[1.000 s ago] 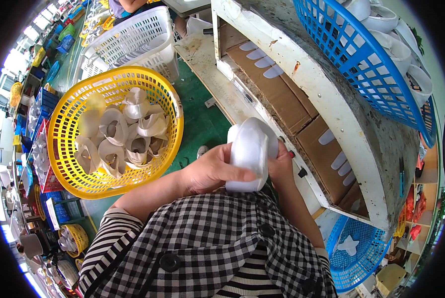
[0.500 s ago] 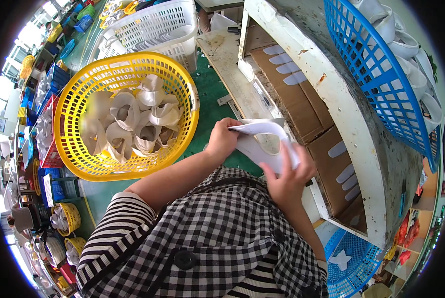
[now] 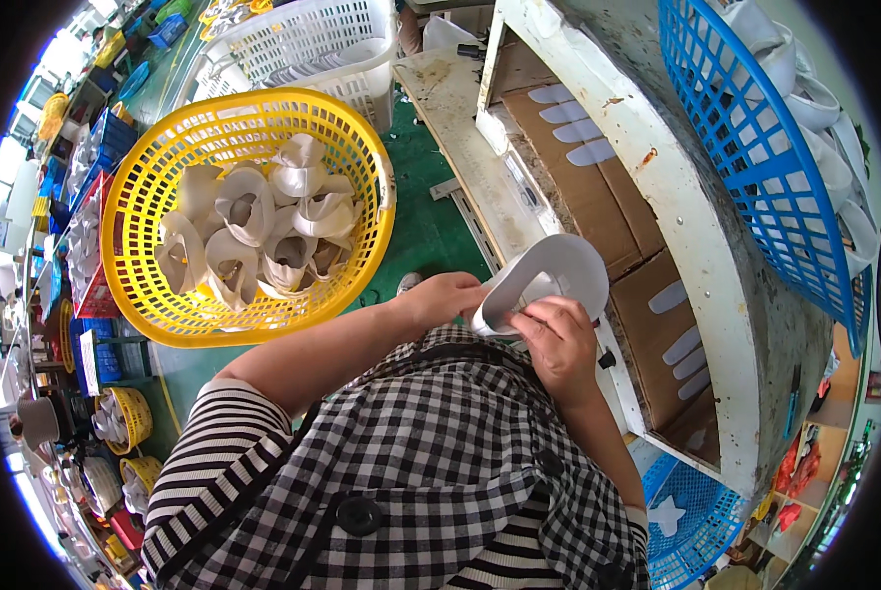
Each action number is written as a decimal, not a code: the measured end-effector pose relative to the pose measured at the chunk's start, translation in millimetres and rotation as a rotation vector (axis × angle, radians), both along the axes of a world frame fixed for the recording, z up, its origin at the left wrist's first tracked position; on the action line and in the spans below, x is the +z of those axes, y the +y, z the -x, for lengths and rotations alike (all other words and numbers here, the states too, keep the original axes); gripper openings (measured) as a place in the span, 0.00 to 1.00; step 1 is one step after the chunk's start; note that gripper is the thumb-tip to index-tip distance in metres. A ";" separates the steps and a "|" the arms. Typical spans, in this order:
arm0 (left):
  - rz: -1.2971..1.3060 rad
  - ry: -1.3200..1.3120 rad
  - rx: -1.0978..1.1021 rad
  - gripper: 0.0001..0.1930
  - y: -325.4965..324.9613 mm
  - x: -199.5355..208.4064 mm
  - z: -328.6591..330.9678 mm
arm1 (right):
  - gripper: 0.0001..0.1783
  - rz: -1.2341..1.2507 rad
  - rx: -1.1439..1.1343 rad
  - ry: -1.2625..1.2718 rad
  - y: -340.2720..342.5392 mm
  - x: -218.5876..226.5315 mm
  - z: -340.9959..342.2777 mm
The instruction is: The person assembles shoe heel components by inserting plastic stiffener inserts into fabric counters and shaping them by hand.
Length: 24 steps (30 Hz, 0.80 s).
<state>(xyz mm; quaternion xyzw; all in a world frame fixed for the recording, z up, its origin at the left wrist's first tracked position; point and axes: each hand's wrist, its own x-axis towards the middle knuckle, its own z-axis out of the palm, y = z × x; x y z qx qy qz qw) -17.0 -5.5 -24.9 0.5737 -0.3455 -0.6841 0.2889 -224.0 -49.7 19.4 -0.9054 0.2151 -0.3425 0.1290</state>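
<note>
In front of my waist, both hands hold a white shoe upper [image 3: 576, 267], curved into a loop with its opening showing. My left hand [image 3: 445, 301] grips its left edge, with the fingertips partly hidden behind the material. The fingers of my right hand [image 3: 558, 346] are closed on the near edge, pinching it. To the left, a yellow basket [image 3: 249, 339] holds several similar off-white shoe uppers [image 3: 245, 206]. On the right, flat white sole-shaped pieces [image 3: 669, 297] lie on brown cardboard [image 3: 613, 218] inside a white metal frame [image 3: 662, 167].
A blue basket [image 3: 755, 138] of white uppers stands on the machine at the upper right. Below it, another blue basket [image 3: 691, 551] contains a white piece. A white basket [image 3: 362, 84] of flat pieces stands behind the yellow one. A worn bench [image 3: 440, 108] lies ahead.
The upper has been turned so its broad curved side now stands up at the right. My left hand has come lower, and my right fingers have closed from spread onto the near edge.
</note>
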 end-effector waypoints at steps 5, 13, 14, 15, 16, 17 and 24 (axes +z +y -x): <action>-0.003 0.781 0.582 0.16 -19.2 -5.8 1.1 | 0.08 -0.658 -0.101 0.015 5.5 3.5 8.2; 0.188 0.548 0.232 0.20 -11.4 48.7 7.0 | 0.16 -1.482 -0.007 -0.656 7.9 -18.6 14.5; 0.288 0.401 0.080 0.23 -11.0 49.9 5.3 | 0.16 -1.482 -0.016 -0.658 8.3 -17.7 14.7; 0.235 0.390 0.097 0.23 -13.9 56.6 1.0 | 0.18 -1.503 -0.016 -0.701 7.1 -15.9 13.9; 0.233 0.392 0.091 0.23 -15.9 60.9 -3.0 | 0.20 -1.525 -0.015 -0.743 6.0 -12.6 12.1; 0.187 0.343 0.091 0.23 -17.5 64.1 -7.2 | 0.20 -1.523 -0.020 -0.746 6.5 -7.3 9.4; 0.267 0.011 0.288 0.18 -19.1 62.0 -64.5 | 0.29 -1.641 -0.204 -1.069 -9.1 1.0 16.6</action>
